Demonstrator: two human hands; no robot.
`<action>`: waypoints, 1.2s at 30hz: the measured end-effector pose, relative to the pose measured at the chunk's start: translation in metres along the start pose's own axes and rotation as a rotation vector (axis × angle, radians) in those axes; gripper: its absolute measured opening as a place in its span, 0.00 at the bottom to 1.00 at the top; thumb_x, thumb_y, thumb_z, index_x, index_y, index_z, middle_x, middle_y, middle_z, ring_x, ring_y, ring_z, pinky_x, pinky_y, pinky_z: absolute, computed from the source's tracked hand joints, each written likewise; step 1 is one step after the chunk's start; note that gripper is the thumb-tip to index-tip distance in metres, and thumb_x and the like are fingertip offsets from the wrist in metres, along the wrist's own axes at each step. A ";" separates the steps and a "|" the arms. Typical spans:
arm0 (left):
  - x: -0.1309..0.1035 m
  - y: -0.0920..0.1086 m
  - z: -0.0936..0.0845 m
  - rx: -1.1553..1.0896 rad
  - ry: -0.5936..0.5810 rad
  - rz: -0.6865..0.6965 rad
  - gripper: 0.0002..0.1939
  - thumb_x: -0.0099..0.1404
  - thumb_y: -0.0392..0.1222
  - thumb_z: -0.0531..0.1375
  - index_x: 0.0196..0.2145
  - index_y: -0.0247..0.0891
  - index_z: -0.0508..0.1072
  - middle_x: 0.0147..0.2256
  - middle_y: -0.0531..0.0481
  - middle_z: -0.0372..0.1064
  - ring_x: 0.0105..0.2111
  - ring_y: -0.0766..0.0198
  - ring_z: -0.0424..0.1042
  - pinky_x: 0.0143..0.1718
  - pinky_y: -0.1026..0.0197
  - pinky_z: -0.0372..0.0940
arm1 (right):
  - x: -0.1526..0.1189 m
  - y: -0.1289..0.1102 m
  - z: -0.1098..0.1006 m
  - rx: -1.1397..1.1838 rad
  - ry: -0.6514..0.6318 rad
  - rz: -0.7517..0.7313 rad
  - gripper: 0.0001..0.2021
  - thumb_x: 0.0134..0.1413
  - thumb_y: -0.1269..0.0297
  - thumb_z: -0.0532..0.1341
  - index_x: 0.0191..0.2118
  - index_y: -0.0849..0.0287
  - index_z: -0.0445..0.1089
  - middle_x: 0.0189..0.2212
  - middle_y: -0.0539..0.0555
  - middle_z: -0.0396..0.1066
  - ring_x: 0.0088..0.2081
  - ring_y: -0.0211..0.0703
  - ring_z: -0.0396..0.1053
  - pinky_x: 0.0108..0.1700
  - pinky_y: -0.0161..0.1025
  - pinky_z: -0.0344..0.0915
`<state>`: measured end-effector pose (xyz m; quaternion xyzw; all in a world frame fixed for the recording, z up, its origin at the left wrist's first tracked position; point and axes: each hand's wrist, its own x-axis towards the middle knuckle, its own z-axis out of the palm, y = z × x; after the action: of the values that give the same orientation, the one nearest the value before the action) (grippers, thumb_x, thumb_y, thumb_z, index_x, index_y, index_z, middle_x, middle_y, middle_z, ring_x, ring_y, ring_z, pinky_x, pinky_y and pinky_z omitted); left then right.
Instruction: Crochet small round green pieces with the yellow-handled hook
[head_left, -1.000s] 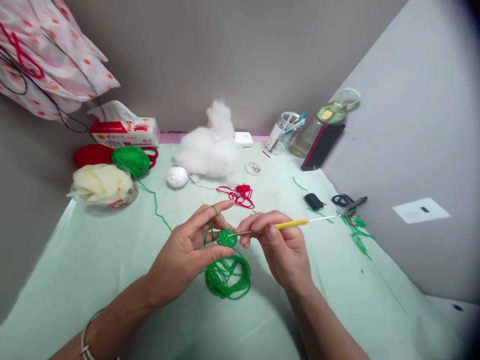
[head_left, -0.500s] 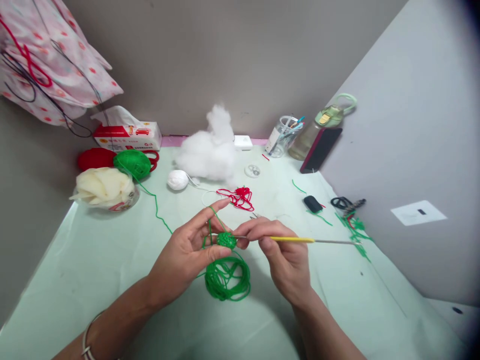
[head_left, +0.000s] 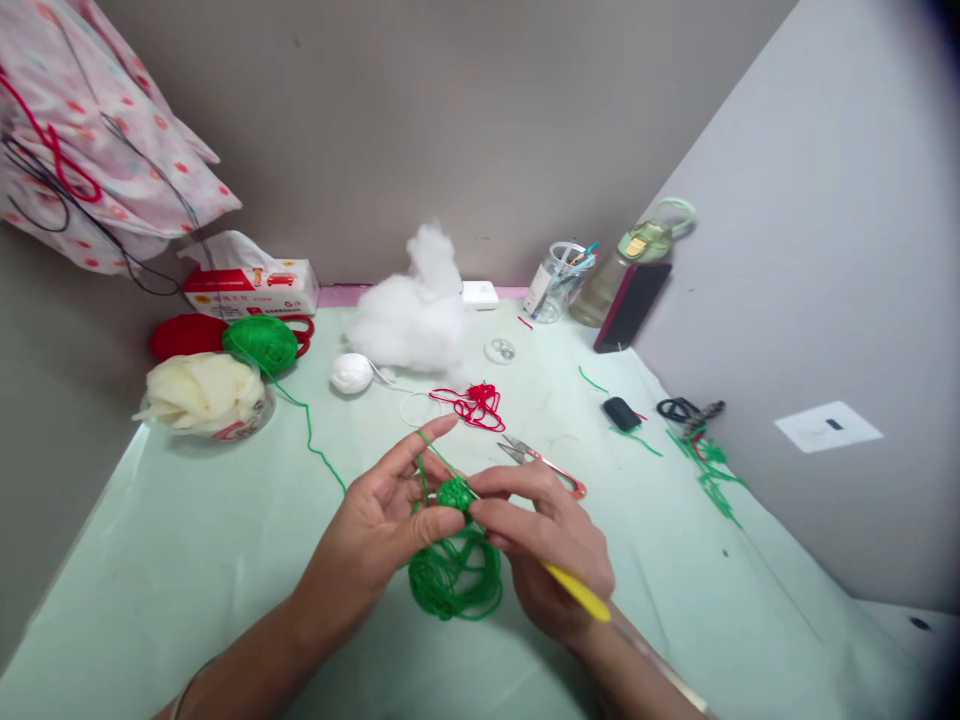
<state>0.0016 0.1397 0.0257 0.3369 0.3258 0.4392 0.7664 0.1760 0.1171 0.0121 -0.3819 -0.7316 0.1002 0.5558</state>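
Observation:
Between the thumb and fingers of my left hand is a small green crochet piece. Green yarn runs up over the raised left index finger. My right hand is closed around a crochet hook with a yellow grip; its handle slants down to the right across my wrist. The hook's tip is at the crochet piece, partly hidden by fingers. Right fingertips touch or nearly touch the piece's right side. A loose coil of green yarn lies on the table below both hands.
Orange-handled scissors lie just beyond my right hand. Farther back are tangled red yarn, a white yarn ball, white stuffing and a green yarn ball. A phone leans on a bottle at right.
My right hand has turned, swinging the hook's handle from level to slanting down right. Its fingers have come closer to the crochet piece. The scissors show more fully. The view has shifted slightly.

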 end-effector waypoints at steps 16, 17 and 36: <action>0.001 0.008 -0.005 -0.246 -0.083 -0.184 0.29 0.60 0.38 0.74 0.59 0.45 0.78 0.38 0.53 0.73 0.40 0.65 0.75 0.49 0.63 0.69 | 0.005 -0.007 -0.006 0.272 0.062 0.180 0.15 0.68 0.69 0.62 0.52 0.45 0.80 0.43 0.55 0.82 0.41 0.47 0.80 0.40 0.45 0.79; 0.002 0.009 -0.005 -0.239 -0.077 -0.170 0.29 0.60 0.37 0.74 0.59 0.45 0.78 0.37 0.53 0.73 0.39 0.65 0.75 0.48 0.62 0.69 | 0.006 -0.007 -0.006 0.300 0.072 0.193 0.14 0.68 0.70 0.62 0.52 0.45 0.81 0.43 0.55 0.82 0.41 0.47 0.80 0.39 0.44 0.79; 0.007 0.002 -0.006 -0.110 -0.057 -0.119 0.17 0.65 0.41 0.67 0.51 0.40 0.82 0.35 0.50 0.74 0.34 0.62 0.74 0.42 0.59 0.68 | 0.014 0.003 0.001 0.919 0.138 0.797 0.07 0.64 0.59 0.68 0.36 0.54 0.82 0.28 0.51 0.79 0.22 0.34 0.70 0.26 0.33 0.71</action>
<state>-0.0011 0.1482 0.0222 0.2866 0.2987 0.4004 0.8175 0.1750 0.1290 0.0197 -0.3527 -0.3768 0.5808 0.6295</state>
